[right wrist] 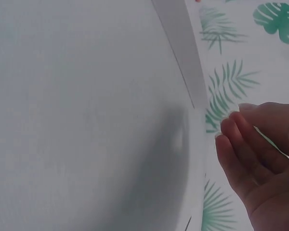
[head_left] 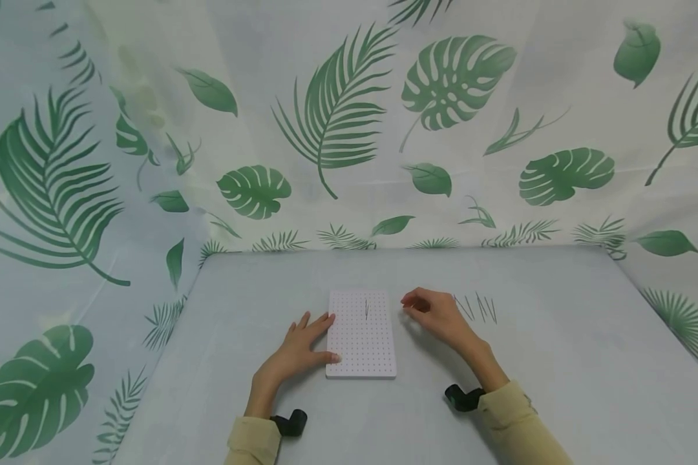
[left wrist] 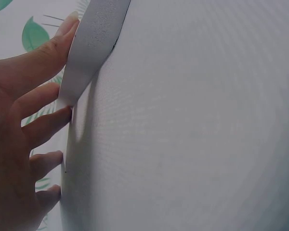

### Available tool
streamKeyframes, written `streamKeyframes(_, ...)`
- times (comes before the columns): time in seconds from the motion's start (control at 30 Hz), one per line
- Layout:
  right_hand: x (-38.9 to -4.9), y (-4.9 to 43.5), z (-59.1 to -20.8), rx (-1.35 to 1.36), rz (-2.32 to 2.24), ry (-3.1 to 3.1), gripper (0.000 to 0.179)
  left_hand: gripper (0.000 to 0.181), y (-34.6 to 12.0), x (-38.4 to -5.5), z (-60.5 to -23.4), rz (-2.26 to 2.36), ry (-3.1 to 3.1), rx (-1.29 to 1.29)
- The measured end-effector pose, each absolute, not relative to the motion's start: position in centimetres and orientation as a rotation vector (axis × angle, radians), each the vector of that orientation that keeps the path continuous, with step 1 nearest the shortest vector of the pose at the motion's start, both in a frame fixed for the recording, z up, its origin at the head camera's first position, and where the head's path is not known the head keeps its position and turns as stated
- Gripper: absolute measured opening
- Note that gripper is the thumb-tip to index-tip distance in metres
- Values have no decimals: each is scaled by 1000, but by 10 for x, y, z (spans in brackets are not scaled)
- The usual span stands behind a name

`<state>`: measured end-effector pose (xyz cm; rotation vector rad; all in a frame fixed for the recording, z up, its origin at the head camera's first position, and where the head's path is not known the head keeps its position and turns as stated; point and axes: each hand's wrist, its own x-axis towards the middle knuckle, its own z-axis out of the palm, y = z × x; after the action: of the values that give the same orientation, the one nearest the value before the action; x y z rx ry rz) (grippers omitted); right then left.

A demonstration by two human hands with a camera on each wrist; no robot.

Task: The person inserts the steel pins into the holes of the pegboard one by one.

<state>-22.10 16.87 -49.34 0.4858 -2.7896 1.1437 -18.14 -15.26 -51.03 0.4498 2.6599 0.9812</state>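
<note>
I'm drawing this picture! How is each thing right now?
Board: flat on the table.
Sticks on board: close together; standing or lying unclear.
Loose sticks: lying on table.
Left hand: fingers spread, touching board.
Right hand: fingers curled; anything held unclear.
Wrist cameras: worn.

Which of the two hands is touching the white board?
The left hand, at the left edge of the white board; the right hand is apart, beyond the right edge.

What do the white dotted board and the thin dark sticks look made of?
White dotted board: probably matte plastic, from its evenly pale edge without glare. Thin dark sticks: possibly metal, being straight and very slender; finish too small to tell.
</note>
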Motion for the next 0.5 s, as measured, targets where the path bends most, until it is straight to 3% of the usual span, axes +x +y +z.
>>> streamKeyframes(0.5,-219,218,-492,442,1028,-2816,15,85,-152,-180,-509,981,2660,454)
